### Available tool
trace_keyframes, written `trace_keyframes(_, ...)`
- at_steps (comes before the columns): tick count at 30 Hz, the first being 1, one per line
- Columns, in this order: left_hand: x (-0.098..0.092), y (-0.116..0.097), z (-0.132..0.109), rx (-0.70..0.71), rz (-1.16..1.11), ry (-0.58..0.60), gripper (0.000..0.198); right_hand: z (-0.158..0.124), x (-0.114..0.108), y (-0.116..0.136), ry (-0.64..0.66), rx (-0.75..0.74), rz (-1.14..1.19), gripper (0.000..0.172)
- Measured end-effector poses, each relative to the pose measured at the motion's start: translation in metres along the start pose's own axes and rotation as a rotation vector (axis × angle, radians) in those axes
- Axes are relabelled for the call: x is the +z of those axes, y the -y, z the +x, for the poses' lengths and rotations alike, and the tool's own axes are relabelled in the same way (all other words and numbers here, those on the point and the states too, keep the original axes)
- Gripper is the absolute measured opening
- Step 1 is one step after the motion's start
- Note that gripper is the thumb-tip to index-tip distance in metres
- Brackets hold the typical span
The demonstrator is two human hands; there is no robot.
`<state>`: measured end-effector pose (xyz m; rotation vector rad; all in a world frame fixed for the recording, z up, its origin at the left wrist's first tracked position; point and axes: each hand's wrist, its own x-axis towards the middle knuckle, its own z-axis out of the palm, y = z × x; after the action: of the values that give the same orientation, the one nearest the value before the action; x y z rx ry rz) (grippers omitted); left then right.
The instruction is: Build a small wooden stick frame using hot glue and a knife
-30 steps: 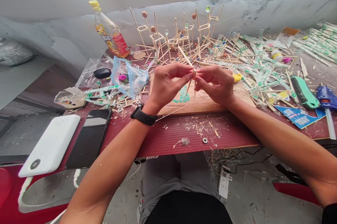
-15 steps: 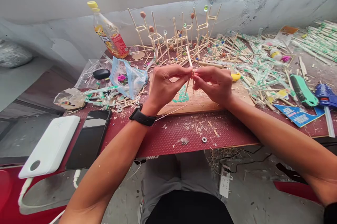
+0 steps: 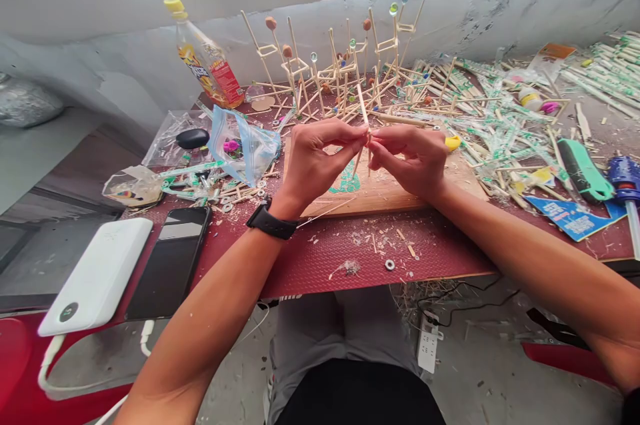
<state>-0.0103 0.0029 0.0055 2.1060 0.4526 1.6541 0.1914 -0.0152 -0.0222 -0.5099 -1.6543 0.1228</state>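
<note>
Over a wooden board (image 3: 395,200) my two hands meet at the fingertips. My left hand (image 3: 320,155), with a black watch on the wrist, pinches a thin wooden stick (image 3: 361,104) that slants upward from the fingers. My right hand (image 3: 417,153) is closed in a pinch at the same joint, where short sticks point down toward the board. The exact contact point is hidden by the fingers. Green markings show on the board under the sticks. Behind the hands stand several wooden stick structures (image 3: 294,68), some topped with clay balls or marbles.
At the left are a juice bottle (image 3: 207,65), a plastic zip bag (image 3: 245,145), a phone (image 3: 170,262) and a white power bank (image 3: 97,275). Wrapped chopsticks (image 3: 607,75) litter the right side, with a green-handled cutter (image 3: 583,168) and a blue glue gun (image 3: 623,175).
Both hands keep their pinch on the sticks, with the right hand slightly farther right in the picture. The view has shifted a little; nothing is let go.
</note>
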Motion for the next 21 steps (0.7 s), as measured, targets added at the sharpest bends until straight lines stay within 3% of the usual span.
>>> trace_keyframes(5, 0.0011, -0.0002, -0.0016, -0.016, -0.005, -0.009, 0.006, -0.0002, 0.0005, 0.0014, -0.009, -0.012, 0.037, 0.023)
trace_keyframes(10, 0.0028, -0.0007, -0.0022, -0.031, -0.021, -0.027, 0.002, -0.0009, 0.0, 0.0012, -0.002, 0.046, -0.016, 0.005)
trace_keyframes(16, 0.0023, -0.0032, 0.0, -0.049, 0.05, -0.005, 0.02, -0.0014, 0.0009, 0.0001, 0.015, 0.122, -0.013, 0.013)
trace_keyframes(21, 0.003, -0.0025, -0.001, -0.069, 0.017, -0.03, 0.015, -0.0012, 0.002, -0.0003, 0.02, 0.115, 0.033, 0.013)
